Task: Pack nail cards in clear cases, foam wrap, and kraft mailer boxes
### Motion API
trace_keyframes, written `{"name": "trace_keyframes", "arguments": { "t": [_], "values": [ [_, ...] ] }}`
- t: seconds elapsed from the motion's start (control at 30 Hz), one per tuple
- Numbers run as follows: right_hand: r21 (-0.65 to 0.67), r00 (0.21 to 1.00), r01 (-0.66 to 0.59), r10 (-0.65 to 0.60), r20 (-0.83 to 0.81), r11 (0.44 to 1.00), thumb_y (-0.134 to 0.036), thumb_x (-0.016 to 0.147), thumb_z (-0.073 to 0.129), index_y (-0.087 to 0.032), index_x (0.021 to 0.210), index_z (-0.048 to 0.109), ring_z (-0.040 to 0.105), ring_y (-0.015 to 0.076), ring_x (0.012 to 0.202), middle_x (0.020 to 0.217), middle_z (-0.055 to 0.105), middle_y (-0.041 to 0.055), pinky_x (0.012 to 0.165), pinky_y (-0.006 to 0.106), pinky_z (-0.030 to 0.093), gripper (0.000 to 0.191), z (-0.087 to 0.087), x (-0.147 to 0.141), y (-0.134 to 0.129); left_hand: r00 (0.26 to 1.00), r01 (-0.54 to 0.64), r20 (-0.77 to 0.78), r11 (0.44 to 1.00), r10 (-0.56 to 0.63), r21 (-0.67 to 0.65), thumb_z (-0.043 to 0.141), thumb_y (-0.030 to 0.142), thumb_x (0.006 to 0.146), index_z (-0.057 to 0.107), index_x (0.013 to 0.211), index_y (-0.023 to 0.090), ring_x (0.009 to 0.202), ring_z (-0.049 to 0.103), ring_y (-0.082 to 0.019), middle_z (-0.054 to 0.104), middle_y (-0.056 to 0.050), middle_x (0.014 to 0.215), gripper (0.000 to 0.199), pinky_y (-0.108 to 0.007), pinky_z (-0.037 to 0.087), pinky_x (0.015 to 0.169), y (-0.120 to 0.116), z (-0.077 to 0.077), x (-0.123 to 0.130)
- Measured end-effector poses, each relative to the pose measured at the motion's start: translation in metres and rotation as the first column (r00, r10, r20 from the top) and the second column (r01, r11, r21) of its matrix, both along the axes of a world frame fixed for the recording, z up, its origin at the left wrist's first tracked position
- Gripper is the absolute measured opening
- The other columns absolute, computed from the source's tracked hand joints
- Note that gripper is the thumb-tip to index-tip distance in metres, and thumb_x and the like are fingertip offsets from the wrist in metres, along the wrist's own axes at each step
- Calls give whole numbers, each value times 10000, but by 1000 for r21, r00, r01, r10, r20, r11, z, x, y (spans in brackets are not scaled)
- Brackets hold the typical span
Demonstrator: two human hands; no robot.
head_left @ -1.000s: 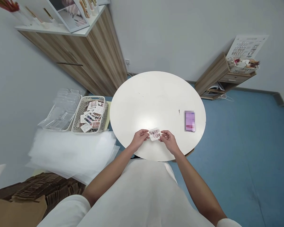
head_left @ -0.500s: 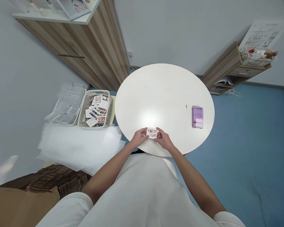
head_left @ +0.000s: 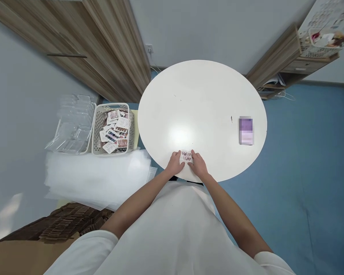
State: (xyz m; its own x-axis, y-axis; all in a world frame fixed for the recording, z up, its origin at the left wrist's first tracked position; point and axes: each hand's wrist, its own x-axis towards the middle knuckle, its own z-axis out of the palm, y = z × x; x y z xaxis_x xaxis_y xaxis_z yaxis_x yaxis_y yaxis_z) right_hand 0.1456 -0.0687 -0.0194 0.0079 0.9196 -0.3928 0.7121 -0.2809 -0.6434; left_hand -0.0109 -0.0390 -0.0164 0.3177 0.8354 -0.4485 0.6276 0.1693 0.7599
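Lower left, brown carton packed with dark brown folded pieces. Left hand and right hand clamped on opposite sides of card with nail-shaped pieces, at near edge of white table. Leftward, perforated basket heaped with similar cards; just beside it, second basket stacked with clear plastic trays. Far right, small basket of mixed items.

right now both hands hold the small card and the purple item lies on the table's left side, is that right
No: the head view shows the purple item on the right side of the table. The left hand and right hand do hold the small card.
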Motion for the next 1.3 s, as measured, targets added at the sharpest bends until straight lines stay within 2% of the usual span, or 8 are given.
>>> {"name": "trace_keyframes", "arguments": {
  "t": [0.1,0.17,0.23,0.3,0.47,0.73,0.9,1.3],
  "values": [
    [-40,953,223,-226,-201,974,-284,707,566,-239,1333,258,504,209,936,1099,478,83,815,385,443,698,4,-4,-7,988,-115,93,988,125,-105,544,206,694,283,1307,162,1060,464,-212,391,-130,1220,668,-351,407,879,-6,-1,-4],
    [-140,844,378,-403,-355,915,-303,703,564,-248,1328,250,514,192,959,1151,467,82,828,371,453,702,7,-7,-11,967,-149,177,971,182,-185,540,182,689,257,1326,177,1102,451,-208,389,-126,1270,697,-347,408,891,-10,0,-7],
    [-237,727,459,-516,-454,856,-289,698,561,-252,1308,282,510,189,1016,1192,461,84,864,373,441,671,11,-10,-15,945,-154,248,959,214,-239,535,141,673,246,1334,183,1144,430,-207,397,-122,1296,722,-359,390,927,-12,0,-9],
    [-285,653,485,-559,-510,827,-253,680,570,-258,1283,321,492,195,1075,1222,458,83,911,390,410,652,14,-15,-15,927,-161,292,953,236,-257,535,108,654,240,1337,191,1168,417,-210,399,-120,1312,749,-385,361,962,-13,-2,-12],
    [-338,563,476,-577,-591,812,-203,655,574,-276,1265,340,465,209,1139,1271,440,80,959,425,365,658,19,-32,-4,900,-214,331,948,285,-234,543,87,636,205,1350,214,1193,405,-216,395,-113,1328,801,-421,313,1002,-6,-9,-28],
    [-343,552,339,-480,-682,876,-203,670,558,-280,1268,326,450,201,1155,1300,416,68,980,424,344,645,12,-81,47,829,-394,345,897,441,-200,533,102,661,139,1366,211,1205,385,-215,396,-118,1321,815,-434,284,1020,31,-10,-81],
    [-332,551,263,-423,-720,906,-209,675,552,-273,1279,305,426,195,1178,1320,401,65,997,414,326,656,10,-105,79,778,-465,372,862,506,-200,526,92,652,129,1366,214,1205,384,-210,397,-119,1322,826,-432,282,1022,54,-15,-107],
    [-298,565,245,-386,-730,923,-258,685,552,-286,1293,286,423,199,1183,1337,392,58,984,430,332,664,1,-125,112,712,-530,417,822,565,-210,524,70,614,146,1360,194,1190,406,-200,423,-119,1306,846,-410,282,1026,89,-16,-125]
  ]
}}
